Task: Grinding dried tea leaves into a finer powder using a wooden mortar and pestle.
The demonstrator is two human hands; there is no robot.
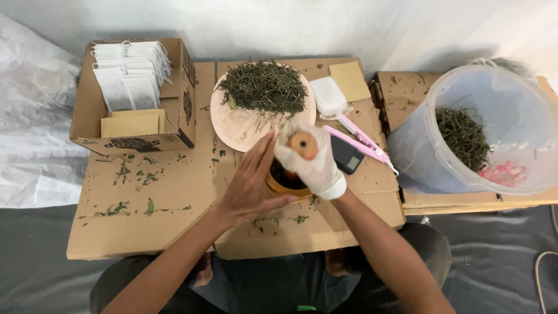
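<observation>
While your left hand (pixel 251 185) lies flat against the side of the wooden bowl (pixel 286 185), fingers stretched out straight and pressed together, your right hand (pixel 309 160), in a white glove, is closed around a wooden pestle (pixel 303 145) that stands in the bowl with its round top facing up at you. The bowl sits on the cardboard sheet (pixel 168 197) just in front of you, between your two hands, and something dark shows inside it; what exactly, you cannot tell from here.

Just beyond the bowl lies a round pinkish plate (pixel 238 129) with a heap of dried green herbs (pixel 264 86) on its far half. To the right of the plate you have a small white pouch (pixel 328 96) and a tan square envelope (pixel 350 81). A pink flat tool (pixel 360 139) lies slanted beside your gloved hand, partly over a small black scale (pixel 347 156).

On the far left stands an open cardboard box (pixel 183 107) filled with white tea bags (pixel 131 75) set on edge, with tan envelopes (pixel 131 123) in its near part. Bits of green leaf (pixel 125 206) are scattered over the cardboard on that side. To your right, a clear plastic bucket (pixel 505 87) rests tilted on another flattened box, with more dried herbs (pixel 464 136) inside it.
</observation>
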